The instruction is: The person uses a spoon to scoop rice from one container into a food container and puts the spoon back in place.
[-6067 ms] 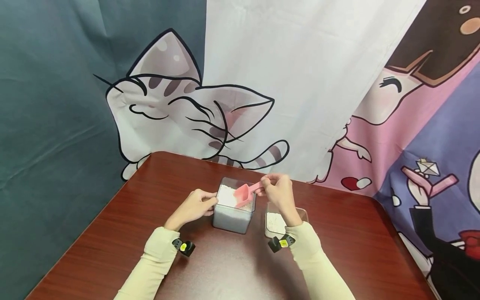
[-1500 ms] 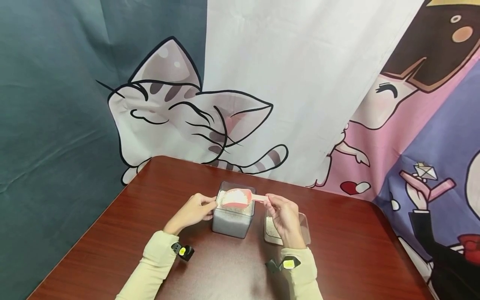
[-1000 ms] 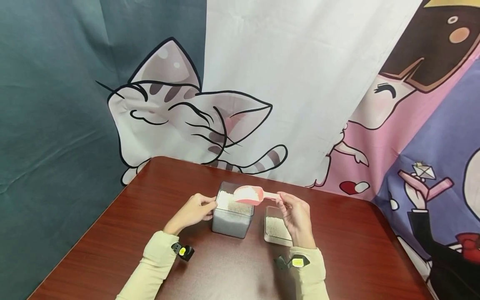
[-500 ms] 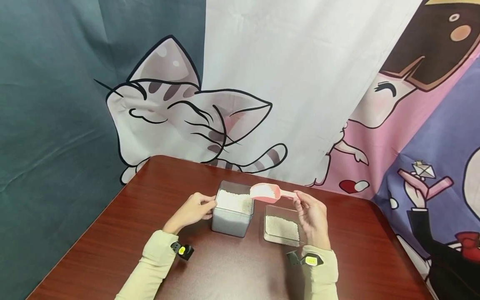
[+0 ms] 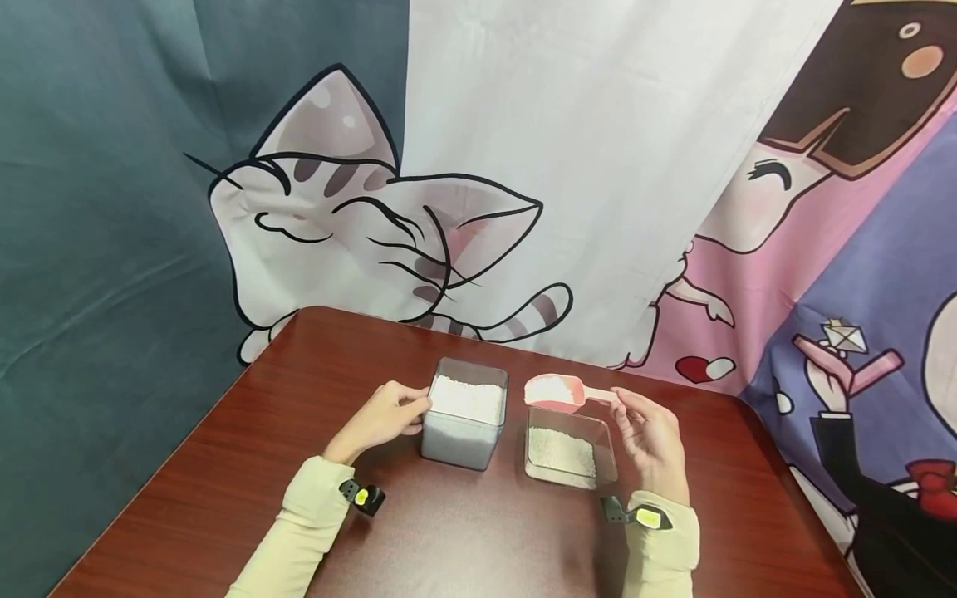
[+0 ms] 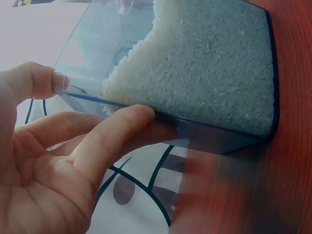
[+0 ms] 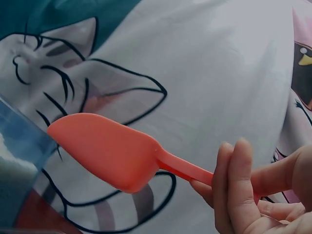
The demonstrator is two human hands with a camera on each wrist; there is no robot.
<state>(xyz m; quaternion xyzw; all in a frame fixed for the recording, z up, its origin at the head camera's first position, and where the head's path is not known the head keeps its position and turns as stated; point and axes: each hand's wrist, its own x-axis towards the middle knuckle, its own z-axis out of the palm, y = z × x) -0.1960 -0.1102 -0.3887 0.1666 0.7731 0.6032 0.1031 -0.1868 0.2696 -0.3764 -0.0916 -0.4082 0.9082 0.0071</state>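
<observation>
My right hand pinches the handle of a pink scoop heaped with white rice. The scoop hangs level above the back rim of a low clear box, which has a layer of rice in its bottom. In the right wrist view only the scoop's underside shows. To the left stands a taller clear container, well filled with rice. My left hand grips that container's left wall, thumb at the rim and fingers along the side, as the left wrist view shows.
Both containers stand on a dark red-brown wooden table, side by side with a narrow gap. Behind the table hangs a cloth backdrop printed with a cartoon cat and other figures. Each wrist wears a black strap with a small camera.
The scoop dug into the taller container, came up heaped with rice, and moved right until over the low box's back rim. My left hand keeps its grip on the taller container.
</observation>
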